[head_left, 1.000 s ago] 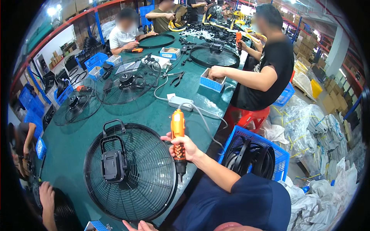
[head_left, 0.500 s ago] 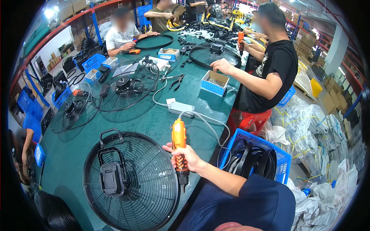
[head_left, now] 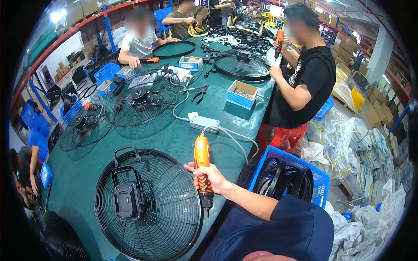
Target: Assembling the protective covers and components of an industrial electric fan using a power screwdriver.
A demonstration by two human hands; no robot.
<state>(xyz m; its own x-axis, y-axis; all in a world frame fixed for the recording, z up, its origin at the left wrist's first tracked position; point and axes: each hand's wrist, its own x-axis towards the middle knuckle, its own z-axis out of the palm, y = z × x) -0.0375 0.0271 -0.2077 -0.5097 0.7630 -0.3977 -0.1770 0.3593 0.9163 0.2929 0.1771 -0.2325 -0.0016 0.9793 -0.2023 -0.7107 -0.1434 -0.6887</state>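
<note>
My right hand (head_left: 208,177) is wrapped round an orange and black electric screwdriver (head_left: 202,152), held upright with its bit pointing down. It is beside the right rim of a round black fan (head_left: 161,204), which lies on the green table with its wire grille facing up. A black motor housing (head_left: 127,201) and a looped handle (head_left: 126,152) stand out on the fan's left part. From the screwdriver's top a grey cord runs to a white power adapter (head_left: 204,122). My left hand does not show.
Beyond the fan lie more wire fan grilles (head_left: 139,98), black pliers (head_left: 199,95) and a blue-and-white box of small screws (head_left: 242,94). A blue crate (head_left: 320,182) with black rings stands at the table's right side. Co-workers sit and stand around; one at right holds an orange screwdriver (head_left: 279,39).
The co-worker at right has drawn a hand back to the far fan's rim and raised the screwdriver. A person at far left has reached a hand downward. My right hand stays nearly still.
</note>
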